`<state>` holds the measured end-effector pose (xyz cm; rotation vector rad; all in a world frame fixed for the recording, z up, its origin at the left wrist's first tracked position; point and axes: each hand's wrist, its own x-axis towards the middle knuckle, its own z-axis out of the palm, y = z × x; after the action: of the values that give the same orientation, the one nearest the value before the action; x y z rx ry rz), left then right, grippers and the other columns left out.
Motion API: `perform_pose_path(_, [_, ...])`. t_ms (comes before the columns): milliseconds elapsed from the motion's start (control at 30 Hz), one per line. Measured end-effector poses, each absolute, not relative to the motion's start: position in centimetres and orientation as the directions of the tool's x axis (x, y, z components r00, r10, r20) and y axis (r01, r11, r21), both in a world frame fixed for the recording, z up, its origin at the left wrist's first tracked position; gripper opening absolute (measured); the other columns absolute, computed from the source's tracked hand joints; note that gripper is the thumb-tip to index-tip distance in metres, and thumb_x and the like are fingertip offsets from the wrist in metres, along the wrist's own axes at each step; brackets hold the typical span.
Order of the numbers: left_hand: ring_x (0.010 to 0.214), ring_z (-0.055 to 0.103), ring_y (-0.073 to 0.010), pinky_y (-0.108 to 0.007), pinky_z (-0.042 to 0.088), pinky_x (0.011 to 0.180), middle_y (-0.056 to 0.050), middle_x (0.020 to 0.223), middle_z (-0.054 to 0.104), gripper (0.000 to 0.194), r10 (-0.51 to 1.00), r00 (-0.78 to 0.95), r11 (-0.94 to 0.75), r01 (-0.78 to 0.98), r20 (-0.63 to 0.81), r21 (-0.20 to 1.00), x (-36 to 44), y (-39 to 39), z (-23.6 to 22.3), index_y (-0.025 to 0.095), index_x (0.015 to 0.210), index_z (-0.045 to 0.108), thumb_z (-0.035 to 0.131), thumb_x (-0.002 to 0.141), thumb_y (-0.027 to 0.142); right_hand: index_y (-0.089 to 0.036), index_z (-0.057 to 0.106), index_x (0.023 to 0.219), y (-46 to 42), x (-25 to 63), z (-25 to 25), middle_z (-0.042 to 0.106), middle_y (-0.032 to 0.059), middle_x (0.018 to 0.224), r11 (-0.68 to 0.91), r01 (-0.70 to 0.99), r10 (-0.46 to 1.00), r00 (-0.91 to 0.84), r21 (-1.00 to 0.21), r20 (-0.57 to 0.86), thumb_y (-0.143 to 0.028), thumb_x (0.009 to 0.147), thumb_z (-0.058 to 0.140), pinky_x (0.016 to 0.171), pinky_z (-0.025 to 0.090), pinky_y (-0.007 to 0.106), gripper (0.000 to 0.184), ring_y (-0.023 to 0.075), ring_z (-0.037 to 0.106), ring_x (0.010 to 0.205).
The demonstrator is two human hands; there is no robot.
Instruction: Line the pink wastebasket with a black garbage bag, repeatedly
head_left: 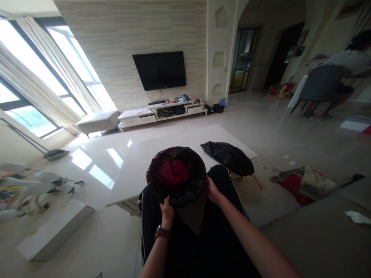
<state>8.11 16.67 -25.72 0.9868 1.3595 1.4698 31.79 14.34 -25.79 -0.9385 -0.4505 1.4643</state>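
A round bin lined with a black plastic bag (176, 175) rests between my knees, its red inside showing through the opening. My left hand (166, 206) pinches the bag's edge at the near rim. My right hand (213, 190) grips the bag's edge at the right rim. Both hands are closed on the black plastic. A second black bag (228, 156) lies crumpled on the white table (162, 150) just beyond my right knee, with a red drawstring hanging off the table's edge.
A red and cream bag (301, 185) lies on the glossy floor to the right. A white box (52, 229) and clutter sit at left. A TV (160, 70) hangs over a low white cabinet (162, 112). Another person (348, 65) bends at a chair far right.
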Motion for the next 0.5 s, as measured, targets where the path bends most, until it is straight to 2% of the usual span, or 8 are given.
perform_pose_path(200, [0.131,0.06,-0.0388,-0.056,0.039,0.118,-0.015,0.113,0.075,0.037,0.954,-0.298,0.0,-0.052,-0.016,0.999,7.6,16.5,-25.7,0.016,0.105,0.077,0.068,0.076,0.037,-0.024,0.076,0.094,15.2,31.2,-26.8,0.08,0.0042,0.091,-0.203,-0.604,0.949,0.072,-0.771,-0.306,-0.079,0.076,0.063,0.094,0.056,0.048,0.059,0.0276,0.07,0.1])
perform_pose_path(300, [0.133,0.058,-0.0389,-0.055,0.039,0.119,-0.016,0.116,0.073,0.037,0.955,-0.297,-0.007,-0.042,-0.006,0.999,7.5,16.4,-25.7,0.016,0.105,0.076,0.069,0.075,0.035,-0.024,0.077,0.093,15.5,31.1,-27.1,0.079,0.0055,0.089,-0.174,-0.606,0.944,0.12,-0.776,-0.306,-0.077,0.071,0.07,0.093,0.056,0.049,0.058,0.0287,0.07,0.096])
perform_pose_path(500, [0.143,0.049,-0.0408,-0.056,0.031,0.124,-0.018,0.127,0.069,0.04,0.947,-0.32,-0.033,-0.022,0.024,0.999,7.7,16.3,-25.7,0.015,0.111,0.074,0.07,0.077,0.035,-0.024,0.077,0.102,15.3,31.1,-27.1,0.08,0.0048,0.101,-0.092,-0.607,0.898,0.293,-0.79,-0.329,-0.07,0.08,0.065,0.1,0.054,0.049,0.052,0.0287,0.069,0.108])
